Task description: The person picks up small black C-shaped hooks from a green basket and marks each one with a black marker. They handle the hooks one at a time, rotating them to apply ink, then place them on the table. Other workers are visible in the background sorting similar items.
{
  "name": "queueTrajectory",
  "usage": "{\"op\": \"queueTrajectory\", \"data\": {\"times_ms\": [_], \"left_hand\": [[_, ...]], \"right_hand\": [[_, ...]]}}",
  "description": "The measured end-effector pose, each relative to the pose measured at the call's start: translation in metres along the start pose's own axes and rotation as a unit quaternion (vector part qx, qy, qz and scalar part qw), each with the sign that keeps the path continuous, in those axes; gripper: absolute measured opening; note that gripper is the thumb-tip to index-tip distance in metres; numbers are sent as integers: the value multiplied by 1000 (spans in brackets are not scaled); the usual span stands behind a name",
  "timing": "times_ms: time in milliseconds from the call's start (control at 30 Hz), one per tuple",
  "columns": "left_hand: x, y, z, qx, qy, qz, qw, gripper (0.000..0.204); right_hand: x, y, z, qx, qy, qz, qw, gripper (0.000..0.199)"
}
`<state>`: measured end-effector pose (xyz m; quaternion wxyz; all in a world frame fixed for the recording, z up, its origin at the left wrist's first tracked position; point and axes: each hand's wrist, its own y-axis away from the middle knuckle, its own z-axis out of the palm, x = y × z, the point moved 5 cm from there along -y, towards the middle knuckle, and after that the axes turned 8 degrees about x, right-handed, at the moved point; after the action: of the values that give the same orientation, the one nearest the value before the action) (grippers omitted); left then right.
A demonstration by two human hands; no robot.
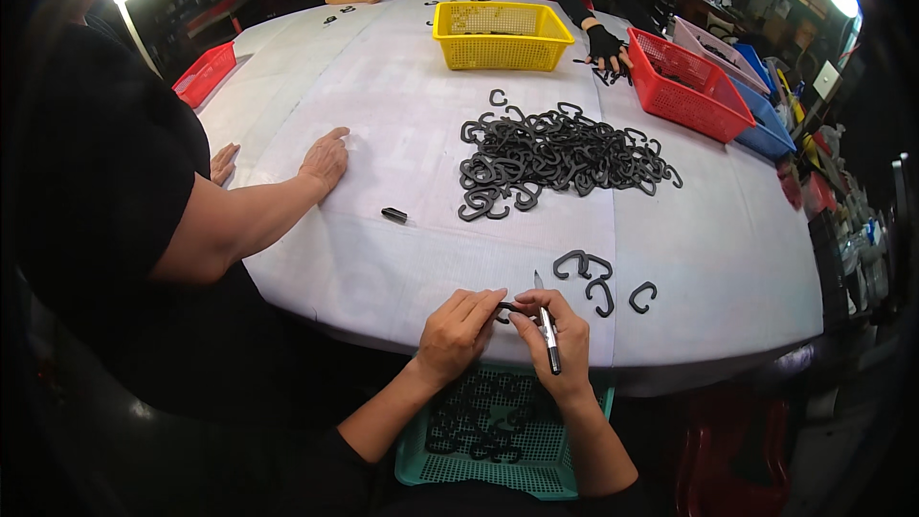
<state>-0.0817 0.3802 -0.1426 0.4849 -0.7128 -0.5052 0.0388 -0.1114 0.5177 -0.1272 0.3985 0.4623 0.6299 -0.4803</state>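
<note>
at the far left a co-worker's arm (258, 215) is lying across the white table (402, 134), its hand flat with the fingers spread, and a small black cap (393, 214) is sitting just beside it. moving right, our left hand (458, 327) is coming up from the lower edge, wrist bent and fingers curled, pinching a small black hook (505, 309) at the table's near rim. our right hand (553, 340) is meeting it there, thumb and forefinger closing on the same hook while the other fingers are wrapping a craft knife (547, 324), its blade pointing up and away from us. so both hands are together, clamped on the hook between them. below them a teal basket (421, 464) is resting in our lap, holding more black pieces. further right three loose hooks (601, 282) are lying near the right hand, and a big pile (555, 158) of them is spreading across the middle of the table. beyond it a yellow basket (500, 36) is standing, and to the right a red basket (691, 86) beside another person's gloved hand (606, 46).
</note>
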Motion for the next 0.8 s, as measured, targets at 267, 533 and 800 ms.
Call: {"op": "queueTrajectory", "data": {"times_ms": [267, 533, 800], "left_hand": [[5, 3, -4, 43, -32, -10, 999, 42], [-6, 12, -11, 43, 63, -153, 985, 34], [-19, 22, -14, 28, 134, -263, 955, 23]], "right_hand": [[-11, 7, 10, 13, 69, -128, 989, 16], [-15, 8, 11, 55, 28, -73, 995, 25], [25, 3, -2, 73, -151, 144, 975, 18]]}}
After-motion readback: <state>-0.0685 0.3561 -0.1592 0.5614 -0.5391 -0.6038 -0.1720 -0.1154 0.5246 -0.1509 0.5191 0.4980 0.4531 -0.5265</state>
